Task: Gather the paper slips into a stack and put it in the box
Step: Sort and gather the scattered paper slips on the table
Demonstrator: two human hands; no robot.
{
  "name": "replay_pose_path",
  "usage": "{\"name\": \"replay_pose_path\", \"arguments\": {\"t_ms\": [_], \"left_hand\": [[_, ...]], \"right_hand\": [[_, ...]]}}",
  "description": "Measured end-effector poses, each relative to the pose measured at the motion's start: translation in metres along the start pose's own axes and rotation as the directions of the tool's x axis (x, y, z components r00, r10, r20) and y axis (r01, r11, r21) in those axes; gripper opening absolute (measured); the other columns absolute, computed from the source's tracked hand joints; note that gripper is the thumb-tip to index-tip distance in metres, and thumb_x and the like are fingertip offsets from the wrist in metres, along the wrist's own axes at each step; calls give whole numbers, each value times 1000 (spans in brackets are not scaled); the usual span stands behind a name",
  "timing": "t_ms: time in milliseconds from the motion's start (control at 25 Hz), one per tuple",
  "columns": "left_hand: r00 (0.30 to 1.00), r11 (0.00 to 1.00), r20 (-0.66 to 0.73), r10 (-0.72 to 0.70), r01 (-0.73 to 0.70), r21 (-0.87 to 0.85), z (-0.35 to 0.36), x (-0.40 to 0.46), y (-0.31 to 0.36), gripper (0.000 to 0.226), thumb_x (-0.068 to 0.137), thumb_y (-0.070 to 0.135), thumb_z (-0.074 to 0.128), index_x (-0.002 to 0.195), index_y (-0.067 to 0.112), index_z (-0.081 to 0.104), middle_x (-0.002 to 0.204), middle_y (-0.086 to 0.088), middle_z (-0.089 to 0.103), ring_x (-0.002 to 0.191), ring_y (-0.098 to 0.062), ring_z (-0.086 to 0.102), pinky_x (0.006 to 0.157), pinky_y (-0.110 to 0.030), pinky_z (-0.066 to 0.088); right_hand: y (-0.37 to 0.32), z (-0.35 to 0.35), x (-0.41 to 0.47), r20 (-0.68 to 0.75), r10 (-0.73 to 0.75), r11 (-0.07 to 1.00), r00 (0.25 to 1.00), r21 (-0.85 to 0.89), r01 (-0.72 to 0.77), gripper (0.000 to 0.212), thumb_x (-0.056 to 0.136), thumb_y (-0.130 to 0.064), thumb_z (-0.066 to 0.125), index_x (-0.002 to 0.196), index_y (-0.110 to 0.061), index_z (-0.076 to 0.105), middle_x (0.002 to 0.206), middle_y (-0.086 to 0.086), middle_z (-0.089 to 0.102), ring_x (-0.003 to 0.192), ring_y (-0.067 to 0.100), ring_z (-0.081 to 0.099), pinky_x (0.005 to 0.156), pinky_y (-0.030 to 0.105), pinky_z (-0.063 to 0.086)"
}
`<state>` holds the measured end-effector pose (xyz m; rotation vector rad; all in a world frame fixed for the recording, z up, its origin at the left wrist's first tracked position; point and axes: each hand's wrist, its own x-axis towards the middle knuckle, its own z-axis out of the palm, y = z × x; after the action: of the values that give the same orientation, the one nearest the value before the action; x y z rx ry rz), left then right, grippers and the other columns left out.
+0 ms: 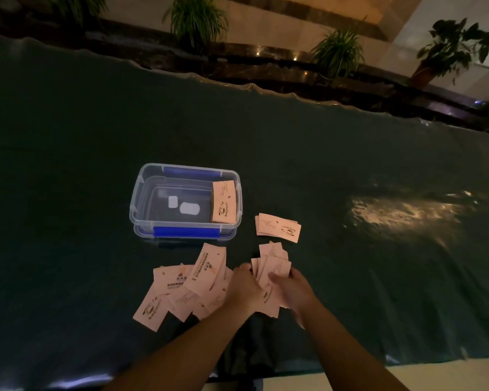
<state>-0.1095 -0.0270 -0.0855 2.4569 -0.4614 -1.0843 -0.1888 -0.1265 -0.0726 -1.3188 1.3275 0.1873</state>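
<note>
Both hands' grip closes around fanned paper slips [271, 275] beside box [185, 200].

Dim, warm-lit scene, wide-angle bend

Glare patch on the dark table cover [401, 213] at right; far wall brighter; edges curve; near corners murky, slightly soft

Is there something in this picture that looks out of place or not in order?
Mostly the loose slips left of the left hand: they lie fanned at different angles, overlapping. The bundle between both hands is also uneven. One stack leans against the box wall; another lies outside.
</note>
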Motion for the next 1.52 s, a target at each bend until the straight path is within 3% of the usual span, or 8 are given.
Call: {"name": "replay_pose_path", "arguments": {"t_ms": [360, 520, 680, 920, 1040, 1240, 1360, 1520], "left_hand": [[985, 985, -37, 170, -170, 14, -11, -12, -44, 24, 102, 35, 57, 124, 27, 59, 129, 2, 63, 100, -6, 56, 94, -26, 48], [965, 922, -116, 235, -183, 343, -29, -16, -78, 68, 88, 58, 61, 146, 28, 41, 154, -2, 41, 141, -25, 37, 117, -48, 30], [978, 817, 29, 207, -189, 545, -40, -22, -91, 86, 84, 50, 71, 154, 22, 31, 163, -10, 26, 148, -34, 25, 121, -57, 22], [935, 840, 33, 352, -331, 430, -50, -12, -97, 72, 89, 30, 65, 153, 35, 32, 163, 2, 31, 151, -25, 26, 122, -55, 19], [925, 883, -47, 377, -344, 318, -53, -6, -97, 59, 93, 33, 64, 147, 35, 40, 159, 5, 39, 148, -21, 32, 122, -50, 23], [936, 934, -238, 261, -183, 306, -56, 0, -109, 78, 90, 60, 61, 153, 26, 31, 154, -1, 44, 140, -23, 41, 117, -44, 32], [947, 953, -218, 235, -180, 246, -65, 8, -109, 91, 80, 71, 63, 151, 25, 33, 151, -2, 46, 138, -25, 44, 115, -45, 35], [971, 962, -156, 180, -141, 236, -72, 14, -107, 86, 80, 62, 68, 150, 24, 35, 152, -2, 45, 140, -26, 42, 116, -45, 35]], "right_hand": [[16, -2, -2, 151, -9, 957, 988, 286, -35, 26, 104, -5, 59, 125, -18, 67, 125, 13, 75, 115, 34, 69, 98, 58, 54], [17, -1, -3, 172, 3, 942, 985, 330, -61, 29, 104, -3, 57, 123, -23, 65, 126, 12, 73, 114, 35, 67, 97, 61, 53], [10, 2, -8, 238, -36, 983, 971, 183, -8, 34, 102, -4, 61, 123, -30, 64, 130, 6, 71, 125, 35, 63, 109, 66, 47], [2, 14, -15, 291, -95, 951, 952, -256, 173, 46, 99, -11, 68, 140, -31, 57, 127, -8, 68, 117, 19, 61, 97, 44, 45], [5, 24, -18, 283, -128, 925, 951, -311, 217, 39, 99, -15, 70, 131, -32, 56, 138, 0, 68, 124, 23, 62, 92, 38, 48], [11, 41, -23, 233, -189, 827, 954, -486, 283, 43, 99, -27, 71, 138, -26, 53, 137, 3, 61, 122, 22, 60, 95, 40, 54], [16, 38, -26, 202, -188, 897, 961, -363, 251, 32, 99, -21, 72, 125, -30, 55, 135, 3, 67, 106, 11, 64, 83, 31, 54], [26, 36, -27, 151, -52, 999, 987, 7, 52, 39, 100, -10, 65, 134, -27, 57, 134, 5, 69, 119, 27, 66, 100, 52, 54]]}}
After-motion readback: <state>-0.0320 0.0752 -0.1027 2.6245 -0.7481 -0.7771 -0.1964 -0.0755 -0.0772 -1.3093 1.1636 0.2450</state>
